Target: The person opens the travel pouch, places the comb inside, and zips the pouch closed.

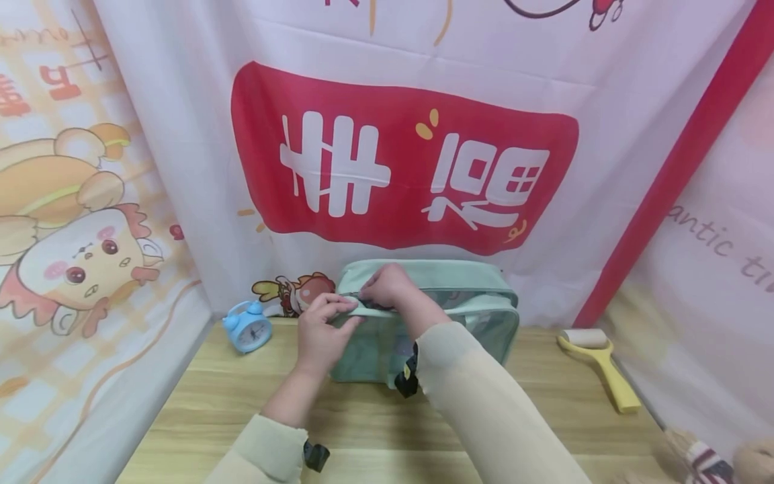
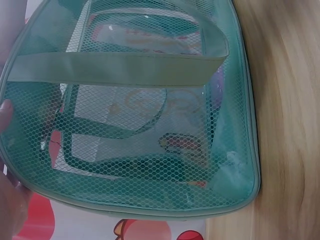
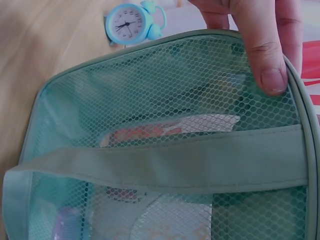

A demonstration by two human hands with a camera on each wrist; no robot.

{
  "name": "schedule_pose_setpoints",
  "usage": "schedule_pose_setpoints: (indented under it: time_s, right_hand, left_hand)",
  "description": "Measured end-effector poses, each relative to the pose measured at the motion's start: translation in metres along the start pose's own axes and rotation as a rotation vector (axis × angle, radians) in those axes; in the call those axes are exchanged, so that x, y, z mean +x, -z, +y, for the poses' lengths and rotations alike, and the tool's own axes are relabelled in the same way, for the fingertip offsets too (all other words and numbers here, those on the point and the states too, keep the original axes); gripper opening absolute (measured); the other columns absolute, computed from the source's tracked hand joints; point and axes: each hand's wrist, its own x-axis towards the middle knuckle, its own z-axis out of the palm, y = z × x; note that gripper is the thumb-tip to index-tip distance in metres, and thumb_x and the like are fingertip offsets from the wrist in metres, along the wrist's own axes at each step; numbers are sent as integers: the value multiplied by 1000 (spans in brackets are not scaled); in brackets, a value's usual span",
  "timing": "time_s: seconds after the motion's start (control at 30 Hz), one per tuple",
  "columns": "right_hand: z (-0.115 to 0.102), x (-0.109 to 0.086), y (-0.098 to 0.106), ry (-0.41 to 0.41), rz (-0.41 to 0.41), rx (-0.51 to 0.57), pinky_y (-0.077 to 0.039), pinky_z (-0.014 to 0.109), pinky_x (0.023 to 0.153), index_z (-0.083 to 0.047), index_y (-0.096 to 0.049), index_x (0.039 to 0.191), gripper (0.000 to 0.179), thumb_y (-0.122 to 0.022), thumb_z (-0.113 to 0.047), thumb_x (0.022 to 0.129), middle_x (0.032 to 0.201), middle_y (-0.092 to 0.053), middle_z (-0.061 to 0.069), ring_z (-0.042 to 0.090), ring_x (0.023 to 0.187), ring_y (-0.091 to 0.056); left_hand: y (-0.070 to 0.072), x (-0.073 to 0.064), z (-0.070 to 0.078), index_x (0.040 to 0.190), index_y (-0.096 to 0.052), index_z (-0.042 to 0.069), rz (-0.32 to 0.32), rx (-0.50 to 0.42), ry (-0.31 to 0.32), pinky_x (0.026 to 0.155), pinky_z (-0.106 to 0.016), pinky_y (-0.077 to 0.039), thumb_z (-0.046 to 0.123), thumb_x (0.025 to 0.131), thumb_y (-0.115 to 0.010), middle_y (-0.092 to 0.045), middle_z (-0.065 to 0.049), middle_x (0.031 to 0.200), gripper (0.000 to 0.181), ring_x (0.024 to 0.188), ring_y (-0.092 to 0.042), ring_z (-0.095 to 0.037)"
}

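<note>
A mint-green toiletry bag with see-through mesh sides stands upright on the table, against the curtain. My left hand pinches the bag's front rim at its top left corner, and its thumb presses the mesh in the right wrist view. Just beside it, my right hand reaches over the top with curled fingers, pinching at the zipper line; the zipper pull is hidden by the fingers. A flat strap handle crosses the mesh side. Something purple shows through the mesh.
A blue alarm clock stands left of the bag. To the right lies a lint roller with a yellow handle. A plush toy is at the near right corner of the wooden table. Printed curtains enclose the table.
</note>
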Motion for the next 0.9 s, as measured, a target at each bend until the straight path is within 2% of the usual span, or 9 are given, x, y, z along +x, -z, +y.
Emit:
schedule_pose_setpoints:
  time_s: [0.17, 0.33, 0.43, 0.53, 0.6, 0.8, 0.9]
  right_hand:
    - [-3, 1, -3, -9, -4, 14, -49, 32, 62, -9, -79, 74, 27, -82, -27, 94, 63, -64, 3, 19, 62, -58]
    - [-5, 1, -5, -17, -69, -86, -43, 31, 58, -13, -63, 59, 43, -80, -30, 94, 56, -48, -1, 17, 55, -43]
    - [-4, 2, -6, -14, -91, -126, -43, 32, 63, -12, -62, 65, 39, -78, -30, 94, 64, -50, 1, 19, 63, -45]
    - [-3, 1, -6, 1, -104, -146, -48, 33, 72, -9, -69, 81, 30, -80, -34, 92, 82, -61, 5, 21, 79, -55]
    - [-3, 2, -6, 17, -128, -180, -49, 34, 74, -8, -70, 88, 27, -78, -33, 94, 91, -64, 7, 23, 84, -56]
    - [-2, 5, -7, 38, -192, -265, -48, 31, 77, -8, -76, 91, 23, -64, -25, 101, 97, -68, 5, 20, 83, -58]
    - [-2, 5, -8, 7, -158, -224, -49, 32, 78, -8, -76, 91, 23, -68, -27, 101, 95, -67, 5, 20, 84, -58]
  left_hand:
    - [0, -1, 0, 95, -84, 3, -1, 11, 6, 89, -13, -50, -4, 74, -94, -74, -6, 97, 24, 97, -70, -25]
    - [-1, -4, 1, 96, -84, 4, 9, 29, 4, 89, -15, -49, -4, 74, -94, -74, -7, 97, 26, 97, -69, -25]
    - [-1, -5, 1, 97, -84, 4, 10, 33, -1, 90, -16, -48, -4, 74, -94, -74, -7, 97, 27, 97, -68, -26]
    - [-1, -5, 2, 97, -84, 4, 9, 28, -6, 90, -16, -48, -4, 74, -94, -74, -7, 97, 27, 97, -68, -26]
    - [-1, -6, 2, 96, -84, 4, 9, 24, -7, 90, -17, -48, -5, 73, -94, -74, -6, 97, 27, 97, -68, -26]
    - [-1, -6, 0, 97, -84, 5, 7, 12, -6, 89, -16, -48, -6, 73, -94, -74, -6, 97, 27, 96, -68, -25]
    - [-1, -7, -1, 96, -84, 4, 8, -5, -10, 89, -16, -48, -7, 73, -93, -74, -5, 97, 28, 96, -68, -26]
